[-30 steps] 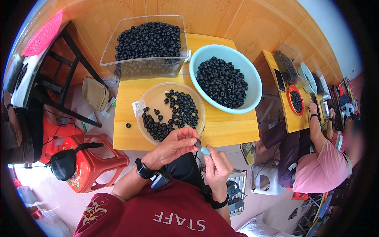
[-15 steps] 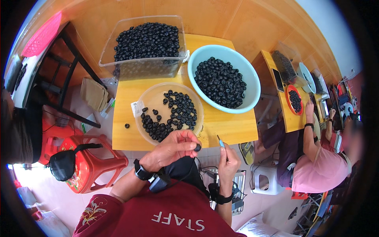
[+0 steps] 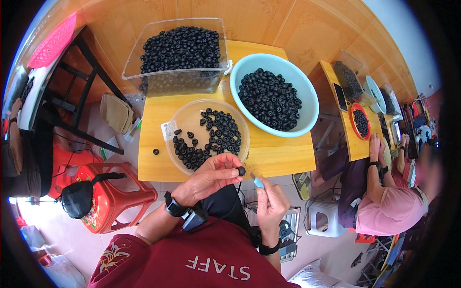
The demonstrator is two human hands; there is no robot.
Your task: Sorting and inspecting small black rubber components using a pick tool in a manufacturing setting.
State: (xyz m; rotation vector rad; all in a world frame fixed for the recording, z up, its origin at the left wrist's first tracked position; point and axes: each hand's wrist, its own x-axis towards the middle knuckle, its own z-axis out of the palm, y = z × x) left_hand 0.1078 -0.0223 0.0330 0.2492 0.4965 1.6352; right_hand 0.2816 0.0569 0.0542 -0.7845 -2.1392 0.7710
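Between the thumb and fingers of my left hand [image 3: 215, 175] is a small round black part [image 3: 241, 171], like a rubber bushing. My right hand [image 3: 272, 203] is closed on a knife with a light blue handle [image 3: 259, 183]. Its short blade points up and left, close to the black part; whether they touch I cannot tell. Both hands are just over the front edge of the wooden table [image 3: 283, 156]. Beyond my left hand, a shallow clear round tray [image 3: 244, 126] carries many similar black parts.
A clear rectangular bin [image 3: 185, 85] heaped with black parts stands at the back left. Right of it is a light blue basin [image 3: 313, 113] of them. One loose part [image 3: 156, 151] lies left of the tray. A red stool [image 3: 115, 201] stands left; a person in pink [image 3: 391, 206] sits right.
My right hand has moved left, bringing the knife blade up to the black part. My left hand has risen slightly. At right, the person's hands have drawn closer together, lower down.
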